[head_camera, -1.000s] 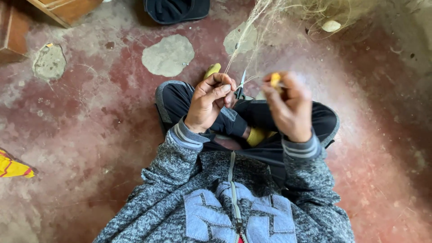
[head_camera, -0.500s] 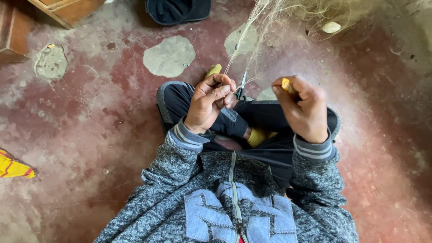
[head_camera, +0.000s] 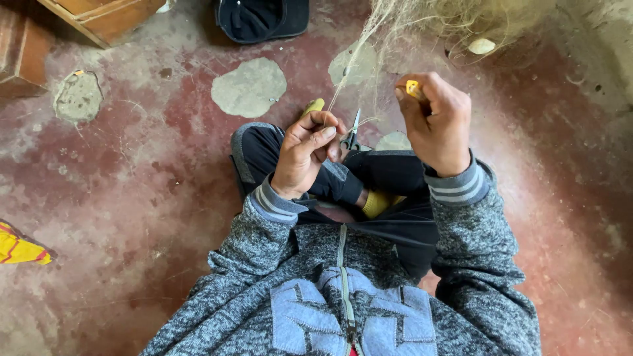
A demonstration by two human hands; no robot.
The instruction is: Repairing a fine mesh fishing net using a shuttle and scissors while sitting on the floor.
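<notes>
The right hand [head_camera: 436, 122] pinches a small yellow tool [head_camera: 413, 88] between thumb and fingertips, raised above the knee. The left hand [head_camera: 306, 151] closes its grip on fine pale net strands [head_camera: 356, 59] running up to a heap at the top, with small scissors [head_camera: 351, 135] just beside its fingers. The person sits cross-legged on a worn red floor [head_camera: 132, 198]; a dark cap [head_camera: 260, 18] lies beyond.
</notes>
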